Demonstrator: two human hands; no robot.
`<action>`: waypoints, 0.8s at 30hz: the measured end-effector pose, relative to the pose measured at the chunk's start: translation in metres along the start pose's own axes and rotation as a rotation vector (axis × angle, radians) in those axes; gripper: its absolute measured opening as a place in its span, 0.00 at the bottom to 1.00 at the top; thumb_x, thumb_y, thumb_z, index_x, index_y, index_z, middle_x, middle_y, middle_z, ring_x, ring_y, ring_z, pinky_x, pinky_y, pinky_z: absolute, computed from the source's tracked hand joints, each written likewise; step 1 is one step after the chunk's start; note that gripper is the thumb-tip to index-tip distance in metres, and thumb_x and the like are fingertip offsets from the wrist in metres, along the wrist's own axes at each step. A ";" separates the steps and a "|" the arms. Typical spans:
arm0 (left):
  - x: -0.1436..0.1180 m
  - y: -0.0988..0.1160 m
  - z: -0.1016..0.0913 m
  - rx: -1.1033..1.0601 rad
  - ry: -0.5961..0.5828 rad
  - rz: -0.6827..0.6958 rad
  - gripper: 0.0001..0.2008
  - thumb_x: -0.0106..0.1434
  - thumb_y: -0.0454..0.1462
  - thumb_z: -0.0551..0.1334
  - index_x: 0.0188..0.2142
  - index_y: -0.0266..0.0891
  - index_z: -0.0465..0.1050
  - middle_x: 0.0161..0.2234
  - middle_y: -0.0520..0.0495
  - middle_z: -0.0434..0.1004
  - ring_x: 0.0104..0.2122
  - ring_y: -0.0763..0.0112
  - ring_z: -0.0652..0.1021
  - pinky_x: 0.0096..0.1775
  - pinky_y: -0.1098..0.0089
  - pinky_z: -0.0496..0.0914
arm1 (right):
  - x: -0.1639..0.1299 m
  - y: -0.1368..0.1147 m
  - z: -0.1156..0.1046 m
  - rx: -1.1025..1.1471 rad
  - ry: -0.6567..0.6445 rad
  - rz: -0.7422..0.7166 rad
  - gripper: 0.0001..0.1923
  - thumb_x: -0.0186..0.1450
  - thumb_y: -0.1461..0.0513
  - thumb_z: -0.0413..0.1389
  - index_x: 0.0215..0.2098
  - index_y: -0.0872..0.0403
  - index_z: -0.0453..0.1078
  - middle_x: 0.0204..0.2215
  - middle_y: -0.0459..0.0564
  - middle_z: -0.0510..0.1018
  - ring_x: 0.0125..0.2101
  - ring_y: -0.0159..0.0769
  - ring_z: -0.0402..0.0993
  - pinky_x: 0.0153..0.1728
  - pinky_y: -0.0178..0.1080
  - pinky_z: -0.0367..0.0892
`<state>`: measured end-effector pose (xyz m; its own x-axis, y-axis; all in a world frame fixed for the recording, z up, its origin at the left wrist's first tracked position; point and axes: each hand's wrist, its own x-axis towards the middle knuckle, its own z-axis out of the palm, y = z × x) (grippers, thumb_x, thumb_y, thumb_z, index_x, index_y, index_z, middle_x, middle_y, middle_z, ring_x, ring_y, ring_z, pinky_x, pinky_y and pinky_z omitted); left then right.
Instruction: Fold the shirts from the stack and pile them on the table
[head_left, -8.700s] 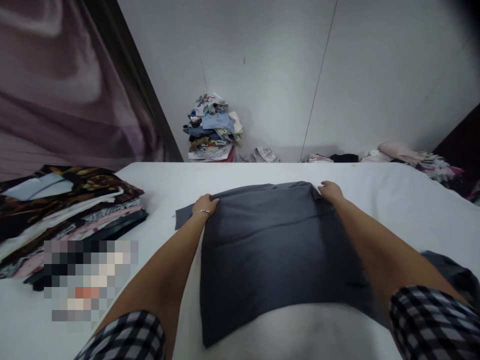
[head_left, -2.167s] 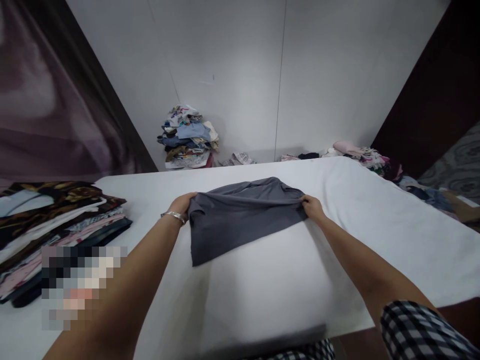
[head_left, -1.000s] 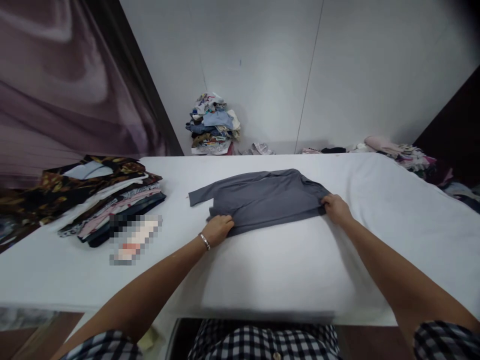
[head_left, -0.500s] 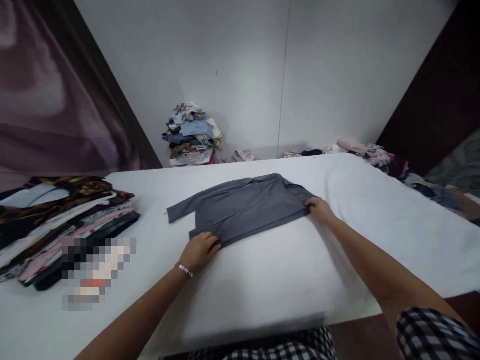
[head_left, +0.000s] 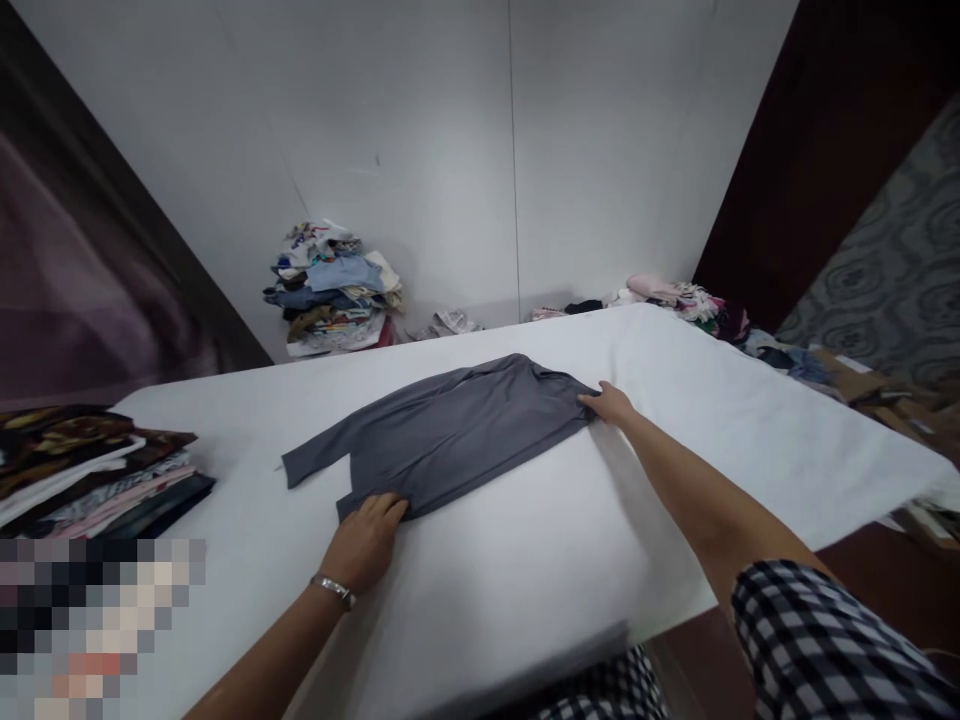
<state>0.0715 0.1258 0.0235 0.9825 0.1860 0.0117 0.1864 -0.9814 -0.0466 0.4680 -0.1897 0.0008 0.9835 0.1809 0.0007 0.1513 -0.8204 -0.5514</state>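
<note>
A dark grey long-sleeved shirt (head_left: 465, 430) lies folded on its side across the white table cover, one sleeve stretched out to the left. My left hand (head_left: 366, 540) is closed on the shirt's near left corner, fingers curled over the fabric and thumb not clearly seen. At the right end, my right hand (head_left: 609, 403) pinches the near corner of the shirt between thumb and fingers. The cloth between my hands lies mostly flat, with a few soft creases.
The white-covered table (head_left: 720, 420) extends to both sides. Stacked clothes (head_left: 97, 470) lie at its left, beside a blurred-out patch. Behind the far edge stand a tall clothes pile (head_left: 334, 290) and a lower heap of clothes (head_left: 682, 300). Cardboard boxes (head_left: 851, 375) sit at right.
My view has turned right, so everything appears shifted left. Both hands keep to the same corners of the shirt, and the right thumb now sticks up more.
</note>
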 end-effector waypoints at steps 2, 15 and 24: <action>0.005 0.003 -0.006 0.044 -0.027 -0.008 0.26 0.56 0.22 0.48 0.48 0.38 0.73 0.46 0.40 0.74 0.44 0.60 0.73 0.42 0.62 0.70 | -0.003 -0.007 0.002 0.000 -0.007 -0.044 0.30 0.53 0.58 0.62 0.53 0.58 0.69 0.42 0.59 0.78 0.41 0.46 0.75 0.37 0.38 0.68; -0.063 -0.002 0.005 -0.104 0.082 0.094 0.26 0.56 0.24 0.51 0.48 0.45 0.75 0.47 0.45 0.78 0.46 0.62 0.76 0.45 0.63 0.73 | -0.074 0.042 -0.017 0.033 -0.027 -0.273 0.20 0.55 0.64 0.55 0.47 0.54 0.73 0.39 0.53 0.80 0.40 0.45 0.75 0.41 0.41 0.69; -0.094 0.026 0.020 -0.202 0.126 -0.037 0.25 0.59 0.30 0.54 0.57 0.40 0.67 0.59 0.42 0.66 0.60 0.58 0.65 0.57 0.54 0.65 | -0.121 -0.025 -0.018 -0.114 0.191 -0.806 0.25 0.64 0.57 0.49 0.59 0.54 0.63 0.59 0.58 0.64 0.60 0.49 0.59 0.57 0.51 0.58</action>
<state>-0.0158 0.0835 0.0011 0.9645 0.2270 0.1346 0.2054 -0.9660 0.1572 0.3469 -0.2008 0.0295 0.5677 0.6494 0.5060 0.8150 -0.5303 -0.2337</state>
